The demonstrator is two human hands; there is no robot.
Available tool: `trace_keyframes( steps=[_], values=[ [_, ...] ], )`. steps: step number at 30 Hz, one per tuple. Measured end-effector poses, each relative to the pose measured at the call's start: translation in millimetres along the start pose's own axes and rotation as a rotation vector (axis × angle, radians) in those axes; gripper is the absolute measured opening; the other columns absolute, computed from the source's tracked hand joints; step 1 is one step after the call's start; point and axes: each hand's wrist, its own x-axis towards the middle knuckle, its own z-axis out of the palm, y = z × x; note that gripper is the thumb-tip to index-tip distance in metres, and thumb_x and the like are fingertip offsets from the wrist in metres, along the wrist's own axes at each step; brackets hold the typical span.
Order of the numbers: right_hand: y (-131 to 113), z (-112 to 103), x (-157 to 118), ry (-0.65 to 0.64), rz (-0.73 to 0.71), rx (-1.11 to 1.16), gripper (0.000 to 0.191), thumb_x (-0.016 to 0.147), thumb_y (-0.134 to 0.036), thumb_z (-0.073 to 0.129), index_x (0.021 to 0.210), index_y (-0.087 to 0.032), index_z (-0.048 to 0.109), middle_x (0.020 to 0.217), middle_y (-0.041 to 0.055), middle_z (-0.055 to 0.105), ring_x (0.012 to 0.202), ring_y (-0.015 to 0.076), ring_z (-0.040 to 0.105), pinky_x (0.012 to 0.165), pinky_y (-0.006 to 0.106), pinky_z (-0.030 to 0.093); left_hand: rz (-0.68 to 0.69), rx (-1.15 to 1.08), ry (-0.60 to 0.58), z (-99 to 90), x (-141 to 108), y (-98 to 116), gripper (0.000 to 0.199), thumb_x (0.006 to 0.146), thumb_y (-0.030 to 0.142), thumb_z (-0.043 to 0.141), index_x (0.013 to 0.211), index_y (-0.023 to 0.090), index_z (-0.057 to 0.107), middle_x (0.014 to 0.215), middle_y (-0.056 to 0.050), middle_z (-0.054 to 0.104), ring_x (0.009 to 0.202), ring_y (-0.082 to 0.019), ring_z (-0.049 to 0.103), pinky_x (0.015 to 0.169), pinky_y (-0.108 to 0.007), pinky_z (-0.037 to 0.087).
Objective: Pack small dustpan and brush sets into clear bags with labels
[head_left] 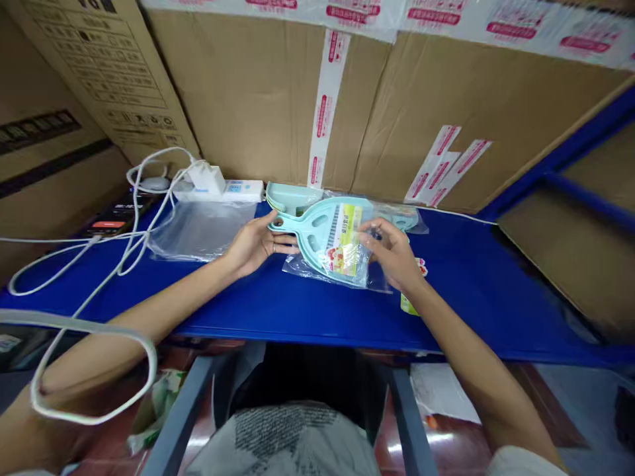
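Observation:
A light blue dustpan (pixel 313 231) is held over the table, its handle pointing left. My left hand (pixel 255 244) grips the handle end, thumb on top and fingers below. On the pan lies a yellow-green and white printed card (pixel 348 238), beside dark bristles. A clear plastic bag (pixel 378 279) wraps the pan's wide end. My right hand (pixel 391 251) pinches the bag near the card's right edge, fingers curled. Behind the pan are another light blue dustpan (pixel 292 196) and a bagged light blue item (pixel 404 217). Part of another printed card (pixel 409 305) shows under my right wrist.
Clear plastic bags (pixel 203 228) lie flat on the blue table (pixel 307 317) at left. Behind them is a white power strip (pixel 243 191) with looping white cables (pixel 133 244) and a phone (pixel 116 217). Cardboard boxes (pixel 248 99) wall the back, and a blue frame (pixel 560 152) stands right.

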Motion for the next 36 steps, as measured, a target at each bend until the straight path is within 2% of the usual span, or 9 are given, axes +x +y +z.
trace_keyframes(
  steps=[8, 13, 19, 21, 24, 26, 29, 32, 36],
  values=[
    [0, 0, 2, 0.03, 0.041, 0.022, 0.036, 0.079, -0.048, 0.092, 0.105, -0.029, 0.077, 0.109, 0.0027, 0.065, 0.072, 0.0147, 0.06, 0.046, 0.025, 0.055, 0.027, 0.01, -0.02, 0.5, -1, 0, 0.029, 0.11, 0.033, 0.051, 0.091, 0.014, 0.062, 0.094, -0.015, 0.08, 0.08, -0.028, 0.083, 0.072, -0.042, 0.072],
    [-1, 1, 1, 0.126, 0.065, 0.084, 0.035, 0.084, -0.047, 0.086, 0.112, -0.031, 0.072, 0.097, 0.0012, 0.066, 0.07, 0.0159, 0.063, 0.044, 0.026, 0.054, 0.036, -0.006, -0.022, -1.0, 1, 0, 0.025, 0.108, 0.035, 0.057, 0.095, 0.014, 0.062, 0.094, -0.014, 0.081, 0.082, -0.028, 0.083, 0.076, -0.043, 0.072],
    [-6, -9, 8, 0.266, 0.161, 0.215, 0.091, 0.079, -0.034, 0.085, 0.154, -0.044, 0.035, 0.103, -0.0008, 0.077, 0.061, 0.016, 0.068, 0.05, 0.029, 0.057, 0.0, -0.011, -0.034, -4.1, 4, 1, 0.028, 0.11, 0.036, 0.054, 0.097, 0.013, 0.064, 0.098, -0.017, 0.082, 0.082, -0.029, 0.084, 0.081, -0.046, 0.072],
    [-7, -14, 12, 0.184, 0.263, 0.248, 0.079, 0.082, -0.047, 0.082, 0.151, -0.037, 0.044, 0.099, 0.0017, 0.078, 0.066, 0.0192, 0.071, 0.054, 0.031, 0.058, 0.005, -0.015, -0.034, -4.8, 5, 1, 0.028, 0.11, 0.035, 0.053, 0.101, 0.012, 0.066, 0.099, -0.018, 0.082, 0.085, -0.03, 0.085, 0.084, -0.047, 0.071],
    [-8, -16, 15, 0.024, 0.358, 0.23, 0.057, 0.087, -0.068, 0.074, 0.127, -0.028, 0.065, 0.099, 0.007, 0.079, 0.084, 0.0252, 0.077, 0.062, 0.034, 0.062, 0.027, -0.022, -0.04, -4.7, 4, -2, 0.027, 0.109, 0.034, 0.056, 0.099, 0.012, 0.067, 0.102, -0.019, 0.083, 0.092, -0.031, 0.085, 0.088, -0.047, 0.071],
    [-7, -14, 15, -0.009, 0.356, 0.188, 0.052, 0.084, -0.063, 0.083, 0.118, -0.027, 0.069, 0.101, 0.0067, 0.08, 0.09, 0.0256, 0.078, 0.068, 0.034, 0.063, 0.031, -0.021, -0.058, -3.6, 3, -4, 0.026, 0.108, 0.034, 0.06, 0.098, 0.012, 0.066, 0.105, -0.019, 0.083, 0.095, -0.032, 0.085, 0.091, -0.049, 0.07],
    [-4, -17, 21, 0.042, 0.359, 0.135, 0.052, 0.067, -0.034, 0.099, 0.109, -0.024, 0.07, 0.091, 0.0034, 0.08, 0.078, 0.0219, 0.077, 0.067, 0.032, 0.062, 0.027, -0.022, -0.095, -0.1, 0, -7, 0.025, 0.107, 0.035, 0.064, 0.1, 0.012, 0.068, 0.111, -0.02, 0.083, 0.099, -0.035, 0.084, 0.095, -0.052, 0.069],
    [-8, -38, 37, 0.099, 0.346, 0.071, 0.045, 0.063, -0.02, 0.096, 0.102, -0.021, 0.074, 0.084, 0.0032, 0.079, 0.071, 0.0202, 0.075, 0.064, 0.031, 0.062, 0.025, -0.013, -0.185, 4.4, -4, -8, 0.026, 0.107, 0.037, 0.065, 0.108, 0.011, 0.072, 0.12, -0.021, 0.081, 0.111, -0.039, 0.081, 0.103, -0.055, 0.065],
    [-22, -104, 79, 0.275, 0.248, -0.169, 0.036, 0.068, -0.013, 0.084, 0.103, -0.022, 0.078, 0.084, 0.0024, 0.079, 0.073, 0.0205, 0.075, 0.067, 0.032, 0.065, 0.022, 0.038, -0.3, 6.0, -8, -4, 0.04, 0.11, 0.043, 0.059, 0.13, 0.011, 0.073, 0.139, -0.026, 0.074, 0.124, -0.042, 0.076, 0.106, -0.058, 0.061]
  ],
)
